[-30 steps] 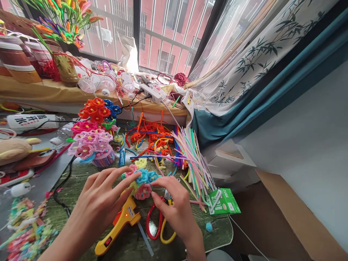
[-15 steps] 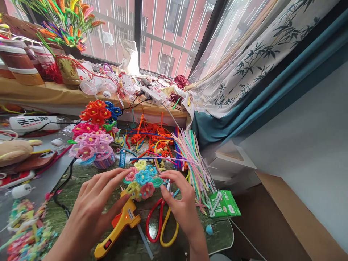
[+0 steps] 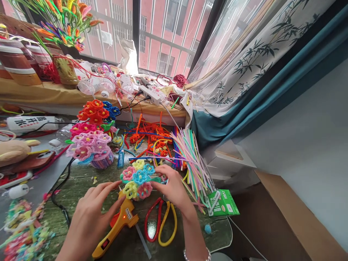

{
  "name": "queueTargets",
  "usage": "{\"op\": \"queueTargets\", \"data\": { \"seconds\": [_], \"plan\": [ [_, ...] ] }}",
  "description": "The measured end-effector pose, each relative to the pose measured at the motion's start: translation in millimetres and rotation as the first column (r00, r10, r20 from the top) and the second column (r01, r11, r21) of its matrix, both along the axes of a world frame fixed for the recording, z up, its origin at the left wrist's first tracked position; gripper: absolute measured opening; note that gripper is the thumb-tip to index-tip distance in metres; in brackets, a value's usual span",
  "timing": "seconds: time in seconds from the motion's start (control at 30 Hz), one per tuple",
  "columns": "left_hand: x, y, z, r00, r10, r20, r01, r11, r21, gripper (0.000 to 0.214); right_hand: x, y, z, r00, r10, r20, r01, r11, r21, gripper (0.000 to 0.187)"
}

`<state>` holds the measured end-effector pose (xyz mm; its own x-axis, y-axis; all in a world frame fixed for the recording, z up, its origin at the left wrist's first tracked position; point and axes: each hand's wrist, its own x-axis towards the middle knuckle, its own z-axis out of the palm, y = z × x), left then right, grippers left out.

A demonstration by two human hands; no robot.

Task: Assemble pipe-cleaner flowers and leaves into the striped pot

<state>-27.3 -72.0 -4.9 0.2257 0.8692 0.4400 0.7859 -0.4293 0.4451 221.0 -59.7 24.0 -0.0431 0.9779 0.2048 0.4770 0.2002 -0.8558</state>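
Observation:
A small bunch of pipe-cleaner flowers [image 3: 140, 177] in pink, yellow and blue, with green leaves, stands low in the middle of the table. My right hand [image 3: 172, 185] grips its right side, thumb and forefinger around a green leaf. On the opposite side, my left hand [image 3: 91, 212] is open, fingers and thumb apart, fingertips close to the left leaf and a yellow flower. Whether they touch is unclear. Beneath and beside my left hand lies a yellow glue gun [image 3: 119, 226] with its light lit. Scissors [image 3: 160, 223] with red and yellow handles lie below the bunch.
Behind stands a pot of pink and purple pipe-cleaner flowers [image 3: 102, 159], beside a blue glue-stick-like tube [image 3: 121, 158]. Loose pipe cleaners [image 3: 191, 159] fan out to the right, near a green packet [image 3: 223, 203]. A black cable [image 3: 58, 197] runs along the left.
My right hand has moved left and closed in on the bunch. My left hand has dropped slightly down and away from the flowers. The view has shifted a little.

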Motion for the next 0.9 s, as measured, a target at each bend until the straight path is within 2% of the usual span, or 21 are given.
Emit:
{"op": "queueTargets", "data": {
  "seconds": [0.1, 0.2, 0.33, 0.47, 0.6, 0.9],
  "plan": [
    [4, 0, -4.1, 0.998, 0.048, -0.046, -0.049, 0.999, -0.016, 0.047, -4, 9, -6.4, 1.0, 0.01, -0.012, -0.01, 1.0, 0.005, 0.027],
    [9, 1, -3.7, 0.993, 0.092, -0.079, -0.094, 0.995, -0.023, 0.046, -8, 13, -13.6, 0.996, 0.007, -0.094, -0.005, 1.0, 0.027, 0.019],
    [16, 1, -1.0, 0.982, 0.102, -0.16, -0.104, 0.995, -0.006, 0.043, -14, 13, -16.6, 0.984, 0.022, -0.178, -0.012, 0.998, 0.057, 0.013],
    [25, 1, 0.7, 0.965, 0.109, -0.238, -0.11, 0.994, 0.011, 0.036, -17, 11, -13.2, 0.99, 0.007, -0.14, 0.003, 0.998, 0.068, 0.007],
    [31, -1, 2.3, 0.965, 0.104, -0.241, -0.112, 0.993, -0.02, 0.026, -17, 10, -11.8, 0.993, 0.023, -0.117, -0.013, 0.996, 0.083, 0.004],
    [31, -3, 4.6, 0.961, 0.118, -0.252, -0.131, 0.991, -0.037, 0.025, -20, 10, -14.0, 0.999, -0.007, -0.042, 0.013, 0.991, 0.136, 0.011]
  ]
}}
